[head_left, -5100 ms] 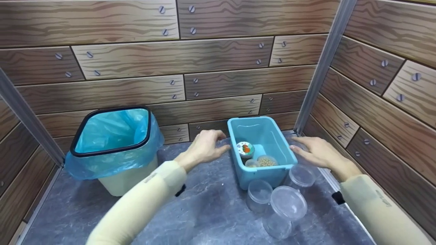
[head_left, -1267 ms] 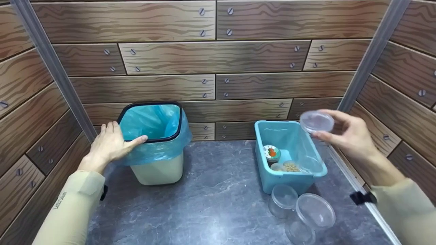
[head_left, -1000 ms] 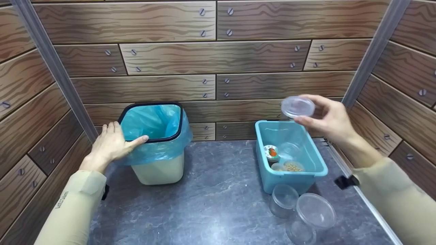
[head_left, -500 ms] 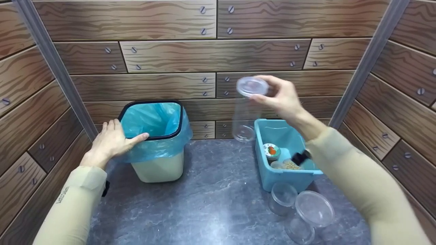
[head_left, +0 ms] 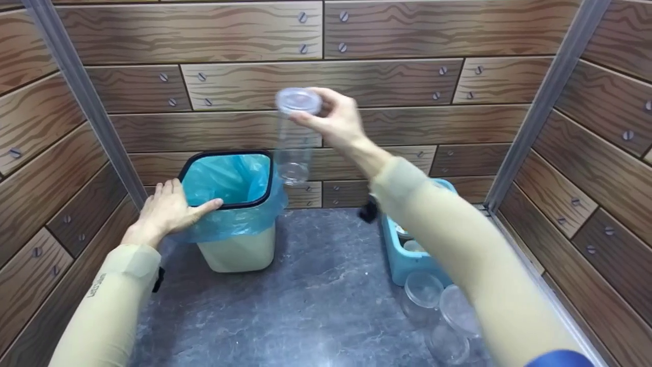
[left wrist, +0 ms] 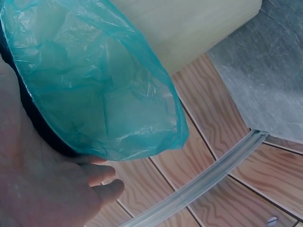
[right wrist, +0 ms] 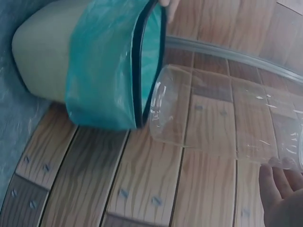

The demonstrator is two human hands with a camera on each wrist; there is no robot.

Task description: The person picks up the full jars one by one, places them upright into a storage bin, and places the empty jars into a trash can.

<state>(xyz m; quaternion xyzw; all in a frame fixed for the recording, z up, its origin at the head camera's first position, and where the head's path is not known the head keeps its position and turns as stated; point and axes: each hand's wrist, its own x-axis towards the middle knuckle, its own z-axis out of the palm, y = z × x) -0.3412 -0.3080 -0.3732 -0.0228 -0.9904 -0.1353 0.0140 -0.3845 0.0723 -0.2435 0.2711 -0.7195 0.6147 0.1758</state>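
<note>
Now right hand [head_left: 338, 120] pinches clear jar [head_left: 295, 137] by lid, jar hanging below; left hand [head_left: 168, 210] flat on bin [head_left: 229, 204].

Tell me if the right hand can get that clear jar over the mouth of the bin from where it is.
Probably yes. The right hand holds the clear jar by its lid, just beside the bin; its mouth is open, and the left hand rests only on its far rim.
</note>
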